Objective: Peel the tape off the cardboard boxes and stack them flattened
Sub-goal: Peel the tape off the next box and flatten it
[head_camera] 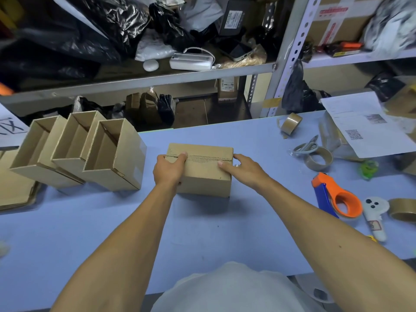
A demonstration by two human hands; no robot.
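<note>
Gripping the closed cardboard box [203,174] at its left end, the left hand [169,168] curls its fingers over the top edge with the thumb lying along the torn seam that runs across the lid. The right hand [242,168] rests on the box's right end, fingers fairly straight and spread, the index fingertip touching the top near the seam's right end. The box sits in the middle of the blue counter [112,233], directly in front of the person. To its left, three open boxes [78,149] lean side by side, their openings facing up and toward the camera, next to a stack of flattened cardboard [15,190] at the counter's left edge. On the right lie an orange and blue tape dispenser [335,199], a white controller [374,216], several rolls of brown tape [318,158], scissors [307,146] and printed papers [364,126]. Behind the counter, metal shelves [157,78] hold black bags and parcels.
</note>
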